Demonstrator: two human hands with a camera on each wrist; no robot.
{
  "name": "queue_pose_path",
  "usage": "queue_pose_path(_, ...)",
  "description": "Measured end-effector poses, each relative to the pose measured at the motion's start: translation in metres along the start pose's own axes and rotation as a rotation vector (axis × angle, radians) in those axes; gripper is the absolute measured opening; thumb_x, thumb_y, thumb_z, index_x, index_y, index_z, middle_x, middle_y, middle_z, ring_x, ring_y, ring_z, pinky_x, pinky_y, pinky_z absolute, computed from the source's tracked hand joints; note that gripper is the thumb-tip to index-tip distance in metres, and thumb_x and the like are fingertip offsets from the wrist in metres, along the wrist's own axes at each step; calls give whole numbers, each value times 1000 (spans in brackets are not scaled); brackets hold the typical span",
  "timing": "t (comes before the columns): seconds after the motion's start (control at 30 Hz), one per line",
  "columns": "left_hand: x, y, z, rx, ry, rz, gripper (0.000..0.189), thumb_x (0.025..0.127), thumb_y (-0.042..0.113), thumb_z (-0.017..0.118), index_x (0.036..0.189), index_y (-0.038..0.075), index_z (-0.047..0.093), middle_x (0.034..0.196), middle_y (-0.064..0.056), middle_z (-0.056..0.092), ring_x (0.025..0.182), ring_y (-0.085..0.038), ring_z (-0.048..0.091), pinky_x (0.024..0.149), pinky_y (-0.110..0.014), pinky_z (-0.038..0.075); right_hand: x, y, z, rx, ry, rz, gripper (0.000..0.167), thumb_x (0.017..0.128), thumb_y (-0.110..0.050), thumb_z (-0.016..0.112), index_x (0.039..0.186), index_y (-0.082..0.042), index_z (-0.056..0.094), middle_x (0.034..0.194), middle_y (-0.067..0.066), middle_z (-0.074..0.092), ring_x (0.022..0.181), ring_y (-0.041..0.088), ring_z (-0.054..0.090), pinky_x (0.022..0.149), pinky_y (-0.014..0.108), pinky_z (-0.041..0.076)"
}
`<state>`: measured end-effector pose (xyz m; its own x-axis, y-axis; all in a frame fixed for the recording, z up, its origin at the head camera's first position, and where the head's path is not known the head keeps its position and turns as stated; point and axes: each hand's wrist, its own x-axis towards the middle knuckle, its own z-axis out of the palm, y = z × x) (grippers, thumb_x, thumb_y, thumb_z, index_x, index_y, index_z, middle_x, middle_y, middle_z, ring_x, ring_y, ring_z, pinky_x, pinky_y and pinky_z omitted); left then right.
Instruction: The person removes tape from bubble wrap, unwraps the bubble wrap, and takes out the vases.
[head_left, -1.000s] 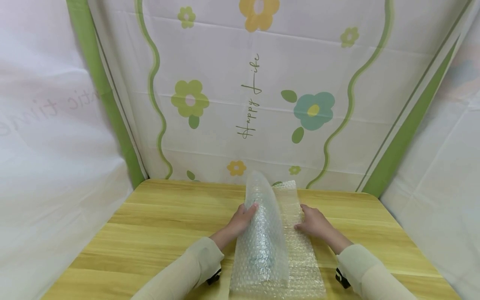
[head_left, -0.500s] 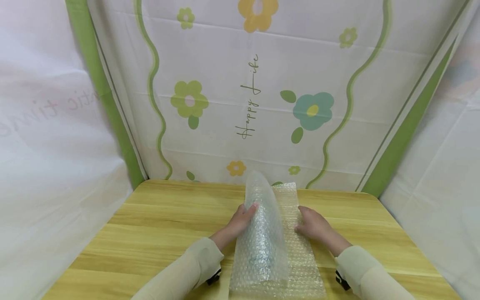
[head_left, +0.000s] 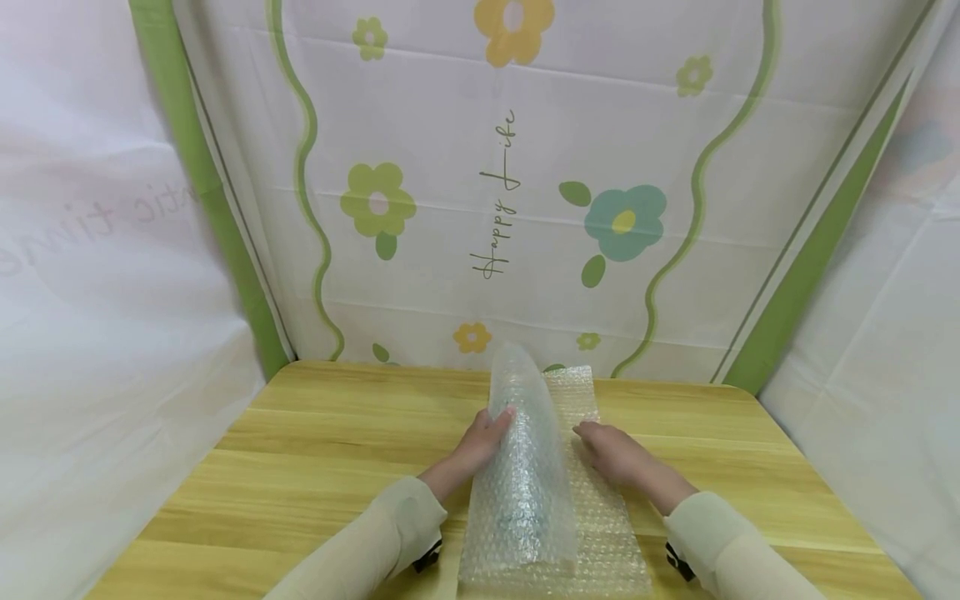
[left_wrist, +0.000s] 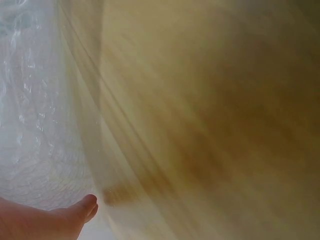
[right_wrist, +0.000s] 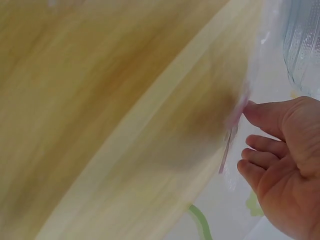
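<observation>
A sheet of clear bubble wrap lies on the table, its left part folded up over a bluish, see-through object that shows only dimly. In the right wrist view, part of that clear ribbed object appears at the upper right; its kind is unclear. My left hand grips the folded wrap from the left, thumb on top. In the left wrist view, that hand sits beside the wrap. My right hand is at the sheet's right edge. The right wrist view shows this hand pinching the film's edge between thumb and forefinger.
A wood-grain table carries everything. Behind its far edge hangs a white cloth printed with flowers, and more white cloth closes off both sides.
My right hand has moved left, drawing the sheet's right edge inward with it. The left hand and the folded part have stayed in place.
</observation>
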<state>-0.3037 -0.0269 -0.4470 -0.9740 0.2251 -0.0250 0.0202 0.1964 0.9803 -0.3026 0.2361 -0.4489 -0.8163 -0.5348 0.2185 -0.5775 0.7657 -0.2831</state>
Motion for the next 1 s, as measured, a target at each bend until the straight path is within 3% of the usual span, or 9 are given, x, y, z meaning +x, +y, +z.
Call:
queue_pose_path(0.13, -1, 1, 0, 7, -6, -14, 74, 99, 56, 43, 142, -3, 28, 113, -14, 50, 97, -27, 57, 83, -51, 51, 0, 0, 1, -13, -12, -46, 32, 85, 13, 61, 117, 10, 59, 107, 23, 64, 102, 41, 61, 88, 53, 48)
queue_pose_path(0.3, -2, 1, -1, 18, -16, -20, 77, 98, 58, 43, 142, -3, 27, 114, -14, 49, 98, -28, 56, 85, -51, 50, 1, 0, 2, 6, -57, -66, 15, 87, 12, 60, 94, -1, 59, 85, 11, 62, 79, 26, 59, 72, 43, 50)
queue_pose_path(0.5, -1, 0, -1, 9, -18, 5, 74, 99, 56, 43, 139, -5, 30, 111, -15, 50, 95, -27, 57, 82, -47, 51, 1, 1, 4, -1, -97, -63, 7, 94, 1, 59, 97, -5, 59, 105, 17, 65, 94, 34, 63, 82, 49, 50)
queue_pose_path(0.6, -1, 0, 0, 1, -17, 20, 71, 100, 54, 43, 137, -5, 32, 109, -15, 52, 92, -27, 58, 79, -46, 52, 0, 2, 5, -15, -112, -60, 6, 94, -5, 62, 93, -8, 56, 87, 6, 60, 77, 23, 58, 70, 39, 48)
queue_pose_path(0.7, 0, -1, 0, 4, -14, 18, 69, 100, 53, 43, 137, -4, 32, 108, -13, 52, 91, -25, 58, 78, -44, 52, 0, 1, 6, -21, -130, -66, 16, 95, -14, 63, 85, -11, 50, 75, 0, 46, 65, 17, 45, 60, 35, 39)
queue_pose_path(0.77, 1, -2, 0, -7, -16, 27, 65, 101, 51, 43, 136, -4, 35, 106, -13, 54, 88, -23, 59, 76, -43, 53, 0, 0, 6, -26, -135, -67, 19, 96, -21, 62, 85, -12, 51, 84, 4, 55, 72, 21, 53, 64, 38, 44)
queue_pose_path(0.83, 3, -2, 0, -28, -22, 41, 60, 102, 47, 42, 134, -4, 37, 102, -11, 56, 85, -21, 59, 73, -42, 53, -1, -2, 5, -29, -148, -52, 21, 97, -26, 61, 92, -7, 57, 104, 18, 62, 90, 32, 61, 77, 45, 49)
queue_pose_path(0.93, 5, -3, 1, -64, -35, 63, 53, 104, 42, 42, 129, -4, 42, 94, -10, 60, 78, -20, 61, 68, -40, 54, -3, -6, 4, -38, -174, -4, 39, 98, -29, 60, 115, 5, 60, 132, 33, 49, 120, 46, 50, 97, 54, 41)
queue_pose_path(1.0, 5, -2, 2, -64, -35, 66, 53, 104, 42, 42, 129, -4, 42, 94, -10, 59, 77, -19, 60, 67, -38, 54, -4, -7, 4, -38, -190, 27, 50, 98, -28, 60, 128, 11, 53, 137, 35, 44, 125, 48, 44, 102, 55, 37)
